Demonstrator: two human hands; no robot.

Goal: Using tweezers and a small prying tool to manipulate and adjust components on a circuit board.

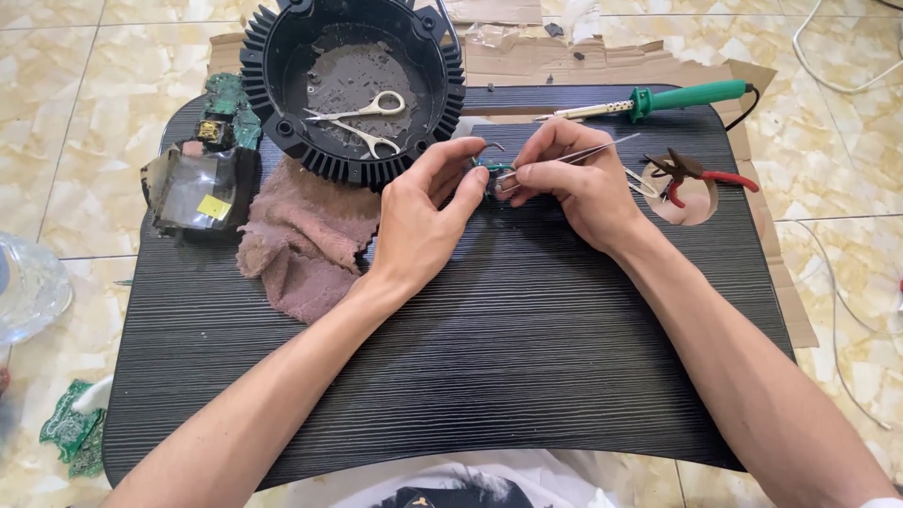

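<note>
— What are the hands doing?

— The left hand pinches a small green board between thumb and fingertips, near the middle of the desk, toward its far edge. The right hand is pressed together on tweezers, whose tips touch the board.

— Any containers?

— One: a round black finned housing at the far left of the desk, overhanging the far edge. Inside lie white-handled scissors on its grey floor.

— What's around it?

— A pinkish rag lies just in front of the housing, beside the left hand. At the far left corner sits a dark box with a clear film and a yellow sticker, with a green circuit board behind it.

— And on the right?

— A green-handled soldering iron lies along the far edge. Red-handled pliers rest near the right edge, over a round hole in the desk.
</note>
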